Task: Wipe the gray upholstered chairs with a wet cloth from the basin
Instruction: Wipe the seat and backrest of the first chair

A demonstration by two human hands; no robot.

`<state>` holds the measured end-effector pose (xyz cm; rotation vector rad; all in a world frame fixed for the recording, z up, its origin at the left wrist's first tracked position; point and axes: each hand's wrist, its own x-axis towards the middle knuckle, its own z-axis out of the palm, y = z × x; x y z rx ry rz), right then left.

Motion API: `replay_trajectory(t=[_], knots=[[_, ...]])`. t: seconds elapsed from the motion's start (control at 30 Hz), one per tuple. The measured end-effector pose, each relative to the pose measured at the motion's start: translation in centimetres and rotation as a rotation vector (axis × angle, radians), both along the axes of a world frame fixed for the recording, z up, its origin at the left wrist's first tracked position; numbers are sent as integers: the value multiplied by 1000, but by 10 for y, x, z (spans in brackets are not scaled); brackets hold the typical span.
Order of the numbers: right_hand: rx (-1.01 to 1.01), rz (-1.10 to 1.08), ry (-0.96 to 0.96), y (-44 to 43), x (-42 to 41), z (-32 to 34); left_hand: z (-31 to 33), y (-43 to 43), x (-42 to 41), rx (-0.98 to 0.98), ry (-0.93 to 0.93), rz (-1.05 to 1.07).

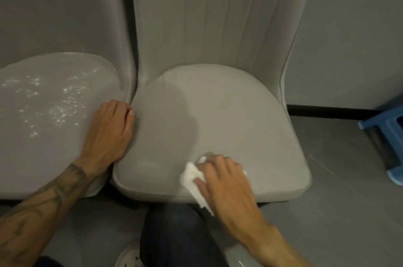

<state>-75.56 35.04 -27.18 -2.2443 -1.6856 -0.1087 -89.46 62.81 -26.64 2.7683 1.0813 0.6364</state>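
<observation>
right hand (222, 177): palm down, fingers bent over a bunched white cloth (192, 181), thumb clamped on its near side. It is pressing the cloth onto the seat.
white cloth: mostly under the right fingers. One tip pokes out past the fingertips and a longer tail runs back beside the thumb, over the seat's front edge.
right chair seat (229, 109): directly under the grip, with the grip near the front edge, about mid-width. Gray, rounded cushion. There is a darker patch up and left of the grip; can't tell whether it is damp or shadow.
backrest (207, 16): straight beyond the grip. Upright, with stitched pleats and a small glint near the top.
left hand (109, 129): well left of the grip, resting along the narrow gap between the two seats. Fingers loosely bent at the gap, nothing held.
left chair seat (43, 114): left of both hands, side by side with the right chair seat. Glistening specks across its surface.
blue stool (390, 136): far right of the grip, on the gray floor (338, 201), cut off by the frame edge.
knee (174, 234): dark trousers, just below the grip under the seat front.
white shoe (128, 255): down and left of the knee.
wall (359, 37): gray, beyond and right of the grip, with a black baseboard (327, 112) at its foot.
</observation>
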Motion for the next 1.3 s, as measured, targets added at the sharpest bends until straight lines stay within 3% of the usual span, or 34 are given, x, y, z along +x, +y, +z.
replay_trajectory(t=[0.17,0.37,0.57,0.8,1.03,1.17,1.3], knots=[[-67,-390,-7,-86,75,1,-2,3,-1,26,-2,-19],[88,-675,89,-95,109,9,-1,10,2,40,7,-34],[254,-662,195,2,120,12,23,27,27,-45,79,-43],[504,-703,238,175,183,45,78,88,112,77,-145,-135],[966,-678,-21,269,284,172,136,154,195,393,-377,-135],[1173,-728,-277,291,321,234,180,192,231,552,-447,-173],[1022,-576,-469,308,327,206,190,211,246,600,-501,-193]])
